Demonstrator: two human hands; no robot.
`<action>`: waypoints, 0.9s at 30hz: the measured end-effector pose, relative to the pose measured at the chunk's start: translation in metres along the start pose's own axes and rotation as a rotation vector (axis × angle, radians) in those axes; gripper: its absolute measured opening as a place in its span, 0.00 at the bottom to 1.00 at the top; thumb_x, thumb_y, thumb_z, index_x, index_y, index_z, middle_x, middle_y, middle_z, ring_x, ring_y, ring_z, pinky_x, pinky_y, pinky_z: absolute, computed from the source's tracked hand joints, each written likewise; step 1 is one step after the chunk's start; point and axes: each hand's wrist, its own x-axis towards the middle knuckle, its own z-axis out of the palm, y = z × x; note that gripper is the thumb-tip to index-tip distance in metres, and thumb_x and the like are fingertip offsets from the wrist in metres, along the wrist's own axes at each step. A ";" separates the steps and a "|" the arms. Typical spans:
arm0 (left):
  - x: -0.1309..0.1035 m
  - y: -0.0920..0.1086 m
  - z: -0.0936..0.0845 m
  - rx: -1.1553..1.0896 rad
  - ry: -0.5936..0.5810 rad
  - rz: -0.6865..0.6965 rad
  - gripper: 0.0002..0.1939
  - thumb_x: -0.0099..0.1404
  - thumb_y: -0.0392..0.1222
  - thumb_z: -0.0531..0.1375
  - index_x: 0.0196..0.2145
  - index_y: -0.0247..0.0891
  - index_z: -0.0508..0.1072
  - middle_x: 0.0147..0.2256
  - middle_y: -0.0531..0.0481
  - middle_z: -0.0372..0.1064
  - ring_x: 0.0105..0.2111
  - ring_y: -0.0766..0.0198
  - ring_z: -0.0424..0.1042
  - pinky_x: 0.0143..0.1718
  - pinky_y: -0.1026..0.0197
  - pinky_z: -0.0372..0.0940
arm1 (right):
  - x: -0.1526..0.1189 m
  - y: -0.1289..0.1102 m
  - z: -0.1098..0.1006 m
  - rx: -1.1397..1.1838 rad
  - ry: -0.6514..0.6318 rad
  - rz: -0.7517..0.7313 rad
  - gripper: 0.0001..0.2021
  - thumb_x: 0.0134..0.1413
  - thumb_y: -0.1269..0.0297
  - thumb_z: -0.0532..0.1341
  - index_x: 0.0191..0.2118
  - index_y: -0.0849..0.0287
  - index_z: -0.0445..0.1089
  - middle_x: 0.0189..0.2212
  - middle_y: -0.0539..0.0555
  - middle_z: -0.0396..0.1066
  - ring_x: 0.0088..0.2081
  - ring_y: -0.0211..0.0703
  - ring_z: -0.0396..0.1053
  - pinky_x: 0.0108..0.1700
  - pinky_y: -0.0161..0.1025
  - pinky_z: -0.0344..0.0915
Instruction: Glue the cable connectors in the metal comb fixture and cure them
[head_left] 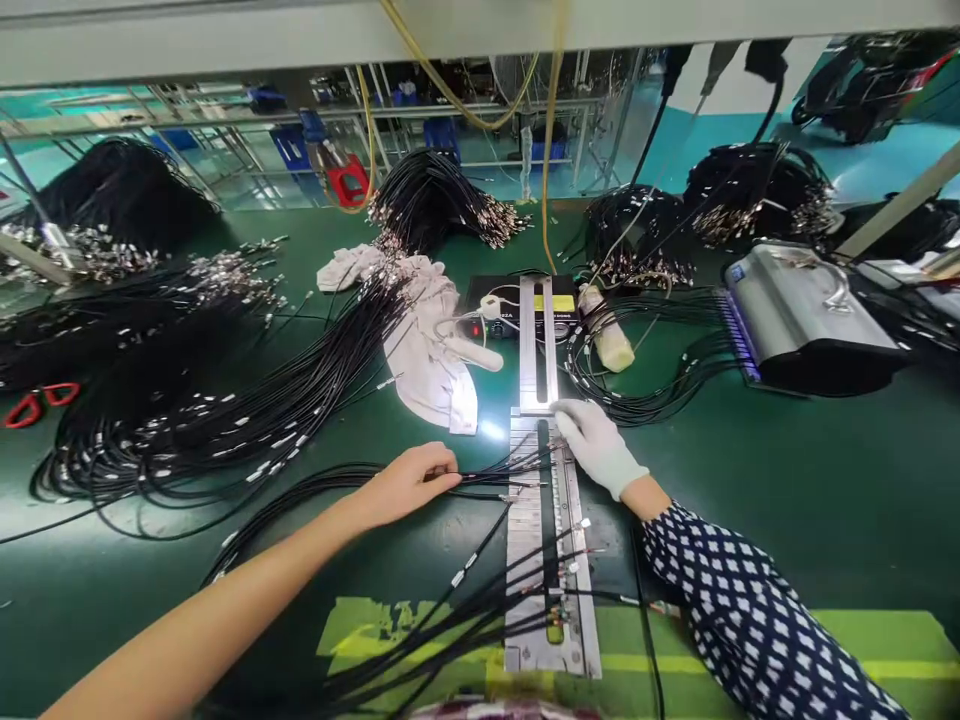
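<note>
My bare left hand [416, 482] is closed around a bundle of black cables [330, 478], just left of a long metal fixture [525, 570]. The cable ends lie across the upper part of that fixture, and more black cables cross its lower part. My right hand [596, 445], in a white glove, has its fingers closed at the near right corner of a slotted metal frame [529, 350]. This frame extends away from me, beyond the fixture's far end. The gloved fingertips are partly hidden.
Large heaps of black cables [225, 410] cover the left side, with red-handled scissors [41, 405] at the edge. A white cloth [420, 360], a black box [495, 295] and a white bottle [606, 330] lie beyond my hands. At right sits a silver machine [810, 310] with cables entering it.
</note>
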 end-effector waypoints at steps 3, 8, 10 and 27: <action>-0.003 0.004 0.006 -0.015 0.066 0.038 0.11 0.70 0.47 0.56 0.40 0.38 0.72 0.38 0.48 0.68 0.41 0.58 0.67 0.44 0.57 0.62 | -0.008 -0.003 -0.004 -0.017 -0.023 0.023 0.17 0.67 0.53 0.50 0.46 0.53 0.73 0.46 0.57 0.75 0.50 0.54 0.68 0.56 0.55 0.64; 0.000 0.028 0.028 -0.143 0.027 0.137 0.13 0.71 0.43 0.55 0.49 0.36 0.73 0.43 0.45 0.71 0.44 0.58 0.70 0.47 0.57 0.64 | -0.032 -0.004 -0.005 0.002 -0.082 0.068 0.17 0.67 0.53 0.50 0.51 0.52 0.71 0.48 0.56 0.75 0.52 0.52 0.70 0.56 0.54 0.65; -0.001 0.035 0.033 -0.273 -0.122 0.138 0.10 0.69 0.41 0.58 0.42 0.36 0.77 0.38 0.47 0.74 0.39 0.61 0.72 0.42 0.60 0.65 | -0.040 -0.002 -0.004 0.061 -0.047 0.095 0.19 0.66 0.53 0.51 0.56 0.53 0.68 0.52 0.57 0.73 0.52 0.51 0.71 0.57 0.53 0.67; 0.038 0.046 0.049 -0.091 0.073 0.175 0.06 0.70 0.35 0.56 0.44 0.39 0.68 0.41 0.49 0.65 0.39 0.62 0.67 0.40 0.61 0.64 | -0.043 0.009 -0.001 0.289 0.075 0.063 0.15 0.68 0.56 0.52 0.53 0.52 0.70 0.52 0.56 0.73 0.55 0.48 0.70 0.60 0.51 0.66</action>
